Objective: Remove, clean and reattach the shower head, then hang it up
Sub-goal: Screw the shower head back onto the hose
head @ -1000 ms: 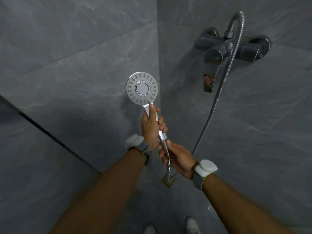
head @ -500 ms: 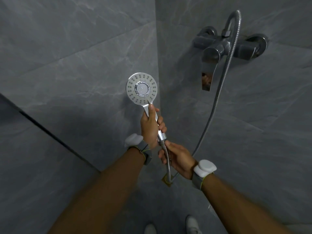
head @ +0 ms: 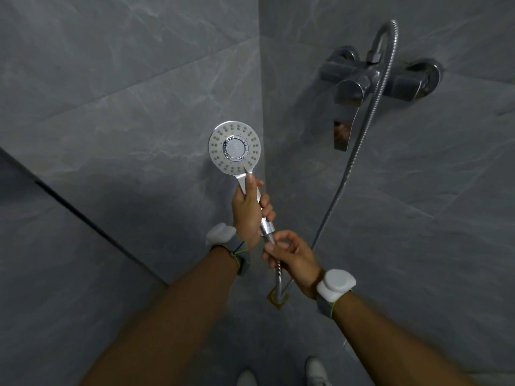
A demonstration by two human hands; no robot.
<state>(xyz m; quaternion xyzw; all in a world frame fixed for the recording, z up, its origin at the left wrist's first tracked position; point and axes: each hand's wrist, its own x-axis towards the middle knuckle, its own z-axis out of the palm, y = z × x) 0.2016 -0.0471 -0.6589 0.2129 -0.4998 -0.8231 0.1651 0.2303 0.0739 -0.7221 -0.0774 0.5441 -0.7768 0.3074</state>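
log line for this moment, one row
left hand grips shower head handle | right hand pinches hose nut | head and hose joined

- Both forearms are bare, with no sleeves reaching into view.
- The left wrist carries a grey strap [head: 239,256] topped by a rounded white puck-shaped unit [head: 220,233], with a thin yellow-green cord along the strap's edge.
- The right wrist wears a matching grey band [head: 324,306] with a white rounded unit [head: 336,284] and the same yellow-green trim.
- Pale shoes [head: 316,371] show at the bottom edge of the frame.
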